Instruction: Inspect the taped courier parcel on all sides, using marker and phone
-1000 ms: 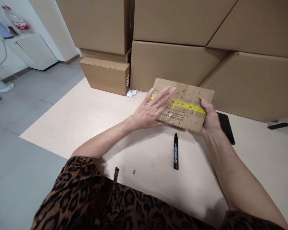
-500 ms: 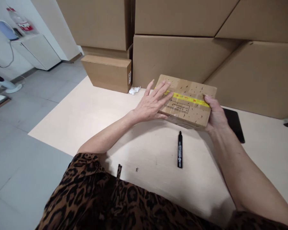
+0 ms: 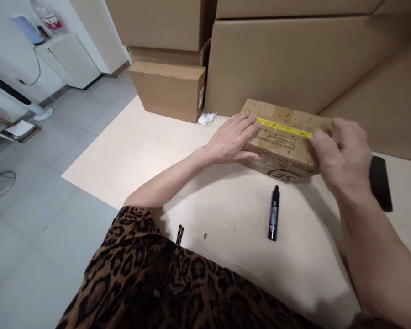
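Observation:
A small cardboard box (image 3: 284, 157) with a strip of yellow tape (image 3: 284, 129) across its top is between my two hands. My left hand (image 3: 233, 139) holds its left end, fingers over the top edge and thumb along the front side. Around the right end is my right hand (image 3: 344, 155), its thumb on the top near the tape and its fingers behind, slightly blurred. Black letters show on the box's front side. In front of the box, a black marker pen (image 3: 274, 214) lies on the pale table (image 3: 233, 219).
Large cardboard boxes (image 3: 277, 64) are stacked behind the table. A flat carton (image 3: 167, 91) stands at the back left beside crumpled white paper (image 3: 207, 118). A black phone-like slab (image 3: 380, 183) lies right of my right wrist. The tiled floor (image 3: 48, 219) is at left.
The box has tipped so its lettered front side shows more. My right hand has shifted its grip, its fingers now over the far right corner. The view has turned slightly.

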{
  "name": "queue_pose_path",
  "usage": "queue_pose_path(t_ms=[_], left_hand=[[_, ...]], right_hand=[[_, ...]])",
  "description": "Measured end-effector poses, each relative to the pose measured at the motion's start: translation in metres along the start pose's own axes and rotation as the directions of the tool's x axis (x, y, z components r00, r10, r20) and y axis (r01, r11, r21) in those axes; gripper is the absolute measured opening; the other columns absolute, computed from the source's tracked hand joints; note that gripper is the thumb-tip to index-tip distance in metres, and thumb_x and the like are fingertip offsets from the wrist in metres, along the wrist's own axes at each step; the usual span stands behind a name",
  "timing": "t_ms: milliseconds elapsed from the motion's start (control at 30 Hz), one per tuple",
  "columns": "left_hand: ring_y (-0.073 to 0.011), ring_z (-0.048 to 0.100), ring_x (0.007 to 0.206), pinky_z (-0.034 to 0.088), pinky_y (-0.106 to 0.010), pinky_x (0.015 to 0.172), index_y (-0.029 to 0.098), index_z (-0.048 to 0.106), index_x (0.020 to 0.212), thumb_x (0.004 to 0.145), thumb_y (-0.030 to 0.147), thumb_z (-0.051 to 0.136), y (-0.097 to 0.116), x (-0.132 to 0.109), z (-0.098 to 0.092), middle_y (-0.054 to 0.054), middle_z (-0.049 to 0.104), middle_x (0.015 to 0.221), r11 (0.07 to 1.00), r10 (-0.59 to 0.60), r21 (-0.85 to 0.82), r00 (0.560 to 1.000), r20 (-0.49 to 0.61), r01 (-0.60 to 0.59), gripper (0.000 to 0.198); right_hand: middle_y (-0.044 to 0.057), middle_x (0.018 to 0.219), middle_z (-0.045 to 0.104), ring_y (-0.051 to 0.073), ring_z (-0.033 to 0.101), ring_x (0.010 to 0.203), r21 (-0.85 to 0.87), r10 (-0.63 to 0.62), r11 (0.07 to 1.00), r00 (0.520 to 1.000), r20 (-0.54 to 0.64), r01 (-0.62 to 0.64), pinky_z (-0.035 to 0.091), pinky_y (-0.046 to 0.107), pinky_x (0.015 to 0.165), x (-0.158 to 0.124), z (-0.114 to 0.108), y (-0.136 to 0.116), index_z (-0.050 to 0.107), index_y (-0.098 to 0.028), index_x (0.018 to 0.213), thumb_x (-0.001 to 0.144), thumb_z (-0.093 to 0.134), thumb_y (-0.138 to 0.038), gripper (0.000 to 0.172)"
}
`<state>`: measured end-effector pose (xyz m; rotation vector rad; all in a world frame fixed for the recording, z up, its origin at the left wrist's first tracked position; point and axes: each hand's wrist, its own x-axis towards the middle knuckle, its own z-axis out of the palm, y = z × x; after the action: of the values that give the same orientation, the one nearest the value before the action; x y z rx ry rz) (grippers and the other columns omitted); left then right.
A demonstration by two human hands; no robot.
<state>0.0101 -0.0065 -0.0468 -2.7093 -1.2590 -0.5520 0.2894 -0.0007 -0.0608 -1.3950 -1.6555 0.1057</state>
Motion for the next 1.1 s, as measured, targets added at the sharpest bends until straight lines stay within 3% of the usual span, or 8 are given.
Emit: queue_pose_path(t_ms=[33, 100, 133, 200, 433, 733, 933, 1100], left_hand=[[-0.041, 0.04, 0.161, 0.031, -0.059, 0.133, 0.01, 0.05, 0.156, 0.093, 0.077, 0.059, 0.0, 0.0, -0.001, -0.026, 0.049, 0.165, 1.0, 0.006, -0.001, 1.0, -0.008, -0.006, 0.092], [-0.0422, 0.043, 0.159, 0.032, -0.059, 0.132, 0.009, 0.052, 0.154, 0.092, 0.074, 0.064, 0.001, -0.002, -0.002, -0.028, 0.051, 0.163, 1.0, 0.02, -0.007, 0.999, -0.035, -0.02, 0.091], [-0.0428, 0.044, 0.159, 0.032, -0.06, 0.132, 0.01, 0.053, 0.153, 0.093, 0.073, 0.065, 0.0, -0.003, -0.003, -0.028, 0.052, 0.163, 1.0, 0.02, -0.011, 0.998, -0.055, -0.021, 0.088], [-0.0435, 0.047, 0.156, 0.034, -0.061, 0.131, 0.012, 0.054, 0.151, 0.09, 0.073, 0.068, -0.002, -0.004, -0.005, -0.029, 0.054, 0.161, 1.0, 0.014, -0.021, 0.996, -0.093, -0.016, 0.087], [-0.0409, 0.051, 0.154, 0.037, -0.057, 0.131, 0.013, 0.056, 0.149, 0.088, 0.063, 0.077, -0.007, -0.006, -0.013, -0.025, 0.058, 0.158, 1.0, 0.014, 0.026, 0.992, -0.124, -0.011, 0.081], [-0.0438, 0.056, 0.147, 0.041, -0.064, 0.126, 0.014, 0.056, 0.149, 0.092, 0.082, 0.055, -0.02, -0.008, -0.01, -0.025, 0.061, 0.154, 0.999, 0.053, 0.02, 0.979, -0.195, -0.05, 0.089], [-0.0447, 0.059, 0.145, 0.043, -0.066, 0.123, 0.014, 0.059, 0.147, 0.094, 0.079, 0.054, -0.018, -0.009, -0.011, -0.026, 0.064, 0.15, 0.999, 0.045, 0.035, 0.973, -0.224, -0.038, 0.084], [-0.0457, 0.06, 0.143, 0.044, -0.068, 0.121, 0.017, 0.06, 0.147, 0.093, 0.08, 0.056, -0.019, -0.008, -0.011, -0.025, 0.065, 0.15, 0.999, 0.036, 0.019, 0.971, -0.234, -0.033, 0.083]], right_hand=[[0.03, 0.15, 0.062, 0.043, 0.057, 0.143, -0.115, -0.137, 0.984, 0.99, 0.019, 0.138, 0.043, 0.066, 0.117, -0.005, -0.002, -0.009, 0.067, -0.012, 0.136, 0.086, 0.062, -0.074, 0.08], [0.029, 0.16, 0.055, 0.043, 0.048, 0.153, -0.238, -0.327, 0.894, 0.916, 0.232, 0.379, 0.037, 0.067, 0.123, -0.016, -0.005, -0.033, 0.059, -0.009, 0.148, 0.098, 0.05, -0.07, 0.079], [0.028, 0.159, 0.057, 0.042, 0.049, 0.153, -0.256, -0.349, 0.857, 0.869, 0.351, 0.448, 0.038, 0.067, 0.122, -0.022, -0.005, -0.044, 0.055, -0.009, 0.152, 0.104, 0.045, -0.064, 0.074], [0.029, 0.16, 0.056, 0.043, 0.052, 0.151, -0.282, -0.349, 0.823, 0.83, 0.435, 0.493, 0.039, 0.066, 0.123, -0.028, -0.003, -0.061, 0.049, -0.005, 0.157, 0.107, 0.044, -0.06, 0.075], [0.023, 0.158, 0.06, 0.036, 0.058, 0.149, -0.303, -0.394, 0.789, 0.818, 0.419, 0.534, 0.045, 0.057, 0.124, -0.024, -0.004, -0.05, 0.058, -0.006, 0.153, 0.11, 0.044, -0.053, 0.066], [0.022, 0.158, 0.061, 0.035, 0.057, 0.15, -0.228, -0.529, 0.746, 0.764, 0.369, 0.626, 0.047, 0.055, 0.127, -0.021, -0.022, -0.017, 0.059, -0.004, 0.151, 0.109, 0.052, -0.048, 0.062], [0.025, 0.165, 0.052, 0.034, 0.045, 0.16, -0.032, -0.486, 0.849, 0.804, 0.341, 0.527, 0.04, 0.061, 0.13, -0.019, -0.031, 0.007, 0.047, -0.009, 0.161, 0.103, 0.065, -0.046, 0.071], [0.025, 0.171, 0.042, 0.037, 0.038, 0.163, -0.169, -0.35, 0.88, 0.846, 0.403, 0.444, 0.03, 0.068, 0.132, -0.019, -0.042, 0.01, 0.04, -0.01, 0.165, 0.099, 0.065, -0.059, 0.086]])
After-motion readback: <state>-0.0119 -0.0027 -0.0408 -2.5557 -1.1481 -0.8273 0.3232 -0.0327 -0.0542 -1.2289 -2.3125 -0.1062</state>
